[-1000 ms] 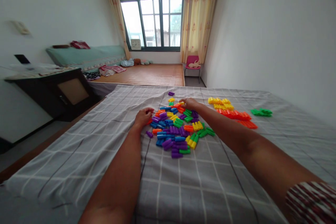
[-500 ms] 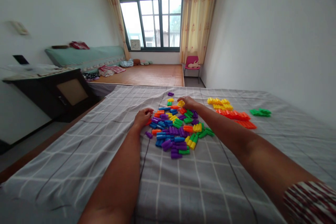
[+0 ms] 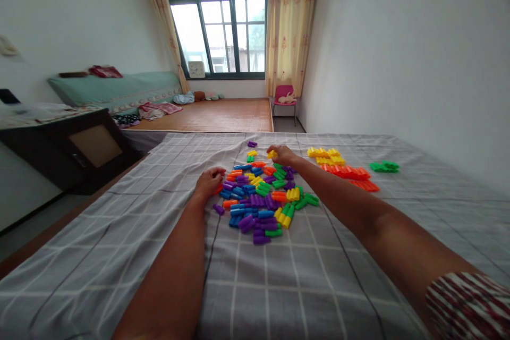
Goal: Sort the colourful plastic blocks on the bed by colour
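One heap [image 3: 260, 201]: mixed colours, on checked cloth [image 3: 255, 292].
Left hand [image 3: 210, 183]: half-curled at an orange piece [image 3: 218, 189]; grip unclear.
Orange rows [image 3: 346, 172]: beside right forearm [image 3: 358, 210]; low sweep might scatter them.
Right hand [image 3: 279, 154]: pinching yellow piece [image 3: 272, 154], heap's far edge; slackening could drop it.

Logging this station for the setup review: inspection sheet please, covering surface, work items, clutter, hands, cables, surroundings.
Surface: grey cloth with white-line checks, wrinkled toward the left.
Work items: mixed pile of multicoloured plastic tube-shaped blocks; to its right, separate yellow plastic blocks, orange-red plastic blocks and green plastic blocks.
Clutter: crumpled red-and-white cloth on the flat tan mat beyond.
Left hand: fingers curled at the pile's left edge, beside an orange plastic block; grip unclear.
Right hand: pinching a small yellow plastic block at the pile's far side.
Cables: nothing seen.
Surroundings: white walls, dark-framed glass window, pink chair, dark cabinet with tan door panel.
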A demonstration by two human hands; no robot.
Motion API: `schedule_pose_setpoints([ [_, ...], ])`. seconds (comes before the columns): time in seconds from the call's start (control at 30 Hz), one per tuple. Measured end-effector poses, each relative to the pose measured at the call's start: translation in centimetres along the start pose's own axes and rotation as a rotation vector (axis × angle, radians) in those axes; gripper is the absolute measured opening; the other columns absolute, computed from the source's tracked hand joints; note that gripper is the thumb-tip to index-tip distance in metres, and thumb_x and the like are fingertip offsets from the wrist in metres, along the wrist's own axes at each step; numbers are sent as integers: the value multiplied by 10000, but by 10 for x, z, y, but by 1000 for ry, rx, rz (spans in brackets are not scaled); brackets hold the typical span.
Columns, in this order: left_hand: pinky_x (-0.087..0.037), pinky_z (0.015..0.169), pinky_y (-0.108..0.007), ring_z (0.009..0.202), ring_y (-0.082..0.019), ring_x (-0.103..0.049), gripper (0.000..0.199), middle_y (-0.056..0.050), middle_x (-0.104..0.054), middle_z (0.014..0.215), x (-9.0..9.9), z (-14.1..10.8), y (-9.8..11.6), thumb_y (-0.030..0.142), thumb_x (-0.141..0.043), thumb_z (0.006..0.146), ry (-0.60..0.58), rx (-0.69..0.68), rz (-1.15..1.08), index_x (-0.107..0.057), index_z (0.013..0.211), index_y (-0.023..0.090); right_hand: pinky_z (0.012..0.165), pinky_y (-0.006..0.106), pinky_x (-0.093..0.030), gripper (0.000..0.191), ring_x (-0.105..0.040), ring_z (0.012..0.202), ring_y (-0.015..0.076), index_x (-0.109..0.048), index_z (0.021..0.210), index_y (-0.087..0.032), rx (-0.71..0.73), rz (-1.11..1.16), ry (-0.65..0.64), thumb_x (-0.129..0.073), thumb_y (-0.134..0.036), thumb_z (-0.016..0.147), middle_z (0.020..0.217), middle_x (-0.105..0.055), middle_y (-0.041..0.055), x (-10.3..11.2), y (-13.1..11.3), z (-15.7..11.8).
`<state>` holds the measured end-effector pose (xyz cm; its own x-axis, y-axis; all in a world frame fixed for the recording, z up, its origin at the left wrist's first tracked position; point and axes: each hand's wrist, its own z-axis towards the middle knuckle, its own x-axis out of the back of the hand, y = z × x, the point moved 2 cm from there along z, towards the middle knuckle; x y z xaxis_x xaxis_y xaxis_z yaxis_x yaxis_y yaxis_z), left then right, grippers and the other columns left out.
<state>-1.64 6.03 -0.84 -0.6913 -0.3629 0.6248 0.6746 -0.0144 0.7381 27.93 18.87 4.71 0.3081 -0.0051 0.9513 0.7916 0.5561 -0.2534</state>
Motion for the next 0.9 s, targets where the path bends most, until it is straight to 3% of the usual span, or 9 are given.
schedule_pose_setpoints([
  [0.1,-520,696,-233,810,-169,-676,326,-17,-748,884,2,-1,3,221,-501,739,-5,-14,16,-715,984,200,833,230,-476,447,-633,952,168,-665,1137,-201,-10,18,36,-601,-95,707,1111,-688,35,31,47,-9],
  [0.23,-511,691,-230,802,-169,-675,317,-6,-752,863,6,-2,9,227,-508,726,-7,-13,57,-719,962,209,799,246,-494,441,-638,937,181,-658,1140,-170,-180,8,44,-613,-90,708,1096,-689,69,75,137,-34],
  [0.37,-501,676,-224,800,-172,-679,291,6,-754,846,9,-3,15,231,-544,707,-4,-9,98,-725,935,219,779,235,-501,443,-641,953,188,-647,1129,-132,-318,26,39,-633,-71,690,1119,-679,111,91,195,-56],
  [0.67,-509,693,-234,785,-174,-686,297,-2,-750,848,9,-4,12,248,-532,728,-24,7,57,-717,956,206,864,266,-494,478,-637,1011,199,-634,1153,-127,-231,20,-47,-630,-42,683,1168,-669,122,66,202,-43],
  [0.9,-510,699,-242,801,-179,-685,301,-10,-749,860,9,-3,12,246,-527,724,-27,8,72,-717,953,202,781,246,-511,437,-666,878,186,-702,1091,-184,-254,-60,-96,-702,-112,660,1052,-717,74,64,204,-40],
])
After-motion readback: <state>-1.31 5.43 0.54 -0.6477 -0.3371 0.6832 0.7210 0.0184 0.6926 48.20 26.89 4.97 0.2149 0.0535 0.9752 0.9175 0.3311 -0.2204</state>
